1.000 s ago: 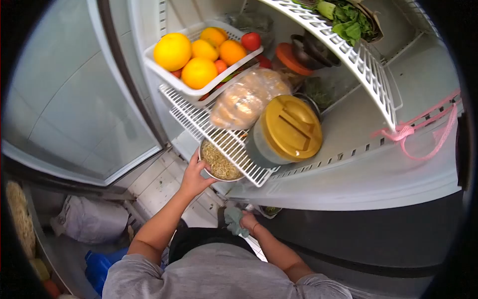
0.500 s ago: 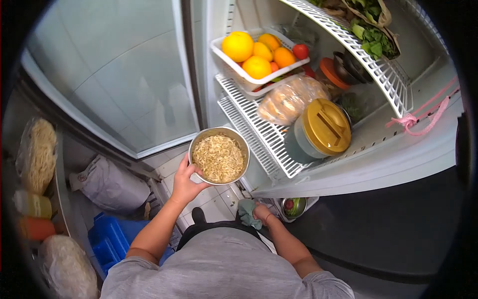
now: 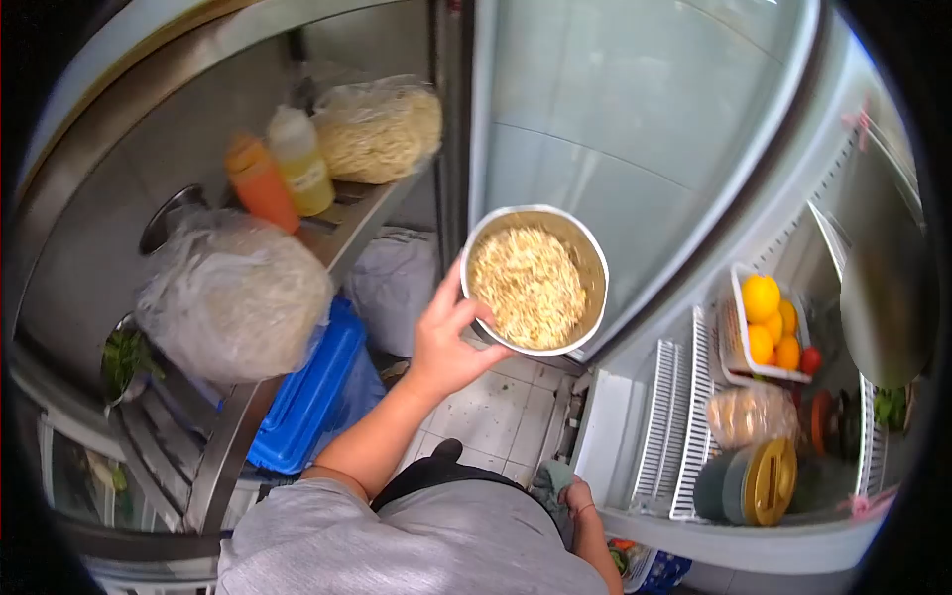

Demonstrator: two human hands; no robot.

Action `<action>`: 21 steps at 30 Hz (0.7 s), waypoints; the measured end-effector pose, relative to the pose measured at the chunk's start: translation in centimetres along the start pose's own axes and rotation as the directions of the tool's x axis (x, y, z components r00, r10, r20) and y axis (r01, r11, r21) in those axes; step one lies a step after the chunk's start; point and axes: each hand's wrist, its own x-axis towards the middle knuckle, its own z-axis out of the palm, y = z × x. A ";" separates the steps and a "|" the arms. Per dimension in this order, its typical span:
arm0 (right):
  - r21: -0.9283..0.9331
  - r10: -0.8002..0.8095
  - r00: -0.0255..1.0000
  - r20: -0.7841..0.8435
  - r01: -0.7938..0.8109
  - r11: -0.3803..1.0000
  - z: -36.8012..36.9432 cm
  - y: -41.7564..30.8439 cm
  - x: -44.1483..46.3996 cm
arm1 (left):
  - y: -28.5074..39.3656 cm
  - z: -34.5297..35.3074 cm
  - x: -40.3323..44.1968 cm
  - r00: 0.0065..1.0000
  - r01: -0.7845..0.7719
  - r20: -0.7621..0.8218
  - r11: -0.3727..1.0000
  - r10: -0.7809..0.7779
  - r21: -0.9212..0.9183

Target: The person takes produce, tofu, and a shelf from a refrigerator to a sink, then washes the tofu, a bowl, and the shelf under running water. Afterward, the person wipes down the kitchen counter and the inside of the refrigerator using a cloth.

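Note:
My left hand (image 3: pixel 451 342) grips a round metal bowl (image 3: pixel 595 283) by its near left rim, thumb over the edge and fingers along the outside. Pale, yellowish strands that look like bean sprouts (image 3: pixel 528 288) fill much of the bowl. Low beside my right hip, my right hand (image 3: pixel 577 496) is closed on a grey-green cloth (image 3: pixel 547 484). The bowl is held in the air in front of a glass fridge door (image 3: pixel 595 129).
The open fridge at right holds a white basket (image 3: pixel 734 332) of oranges, a bagged food (image 3: pixel 751 416) and a gold-lidded container (image 3: pixel 769 481). On the left metal shelf (image 3: pixel 342 238) are bagged noodles (image 3: pixel 382 134), squeeze bottles (image 3: pixel 302 164) and a large plastic bag (image 3: pixel 238 297). A blue bin (image 3: pixel 312 397) stands below.
My view has turned left, so the fridge interior now sits at the far right and the metal shelf shows more fully. The bowl stays in my left hand, the cloth in my right.

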 end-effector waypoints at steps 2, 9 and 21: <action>-0.087 -0.029 0.997 0.073 0.035 0.996 0.4 -0.6 0.7 | 1.4 -3.7 1.1 0.990 -0.055 -0.117 0.988 0.072 0.147; -0.233 -0.007 0.968 0.252 0.068 0.970 1.7 -4.2 3.4 | 4.6 -11.2 1.1 0.910 -0.095 -0.384 0.982 0.153 0.166; -0.143 -0.013 0.967 0.255 0.051 0.988 1.7 -5.8 3.0 | 11.8 -20.5 -3.0 0.819 -0.042 -0.574 0.996 -0.012 -0.082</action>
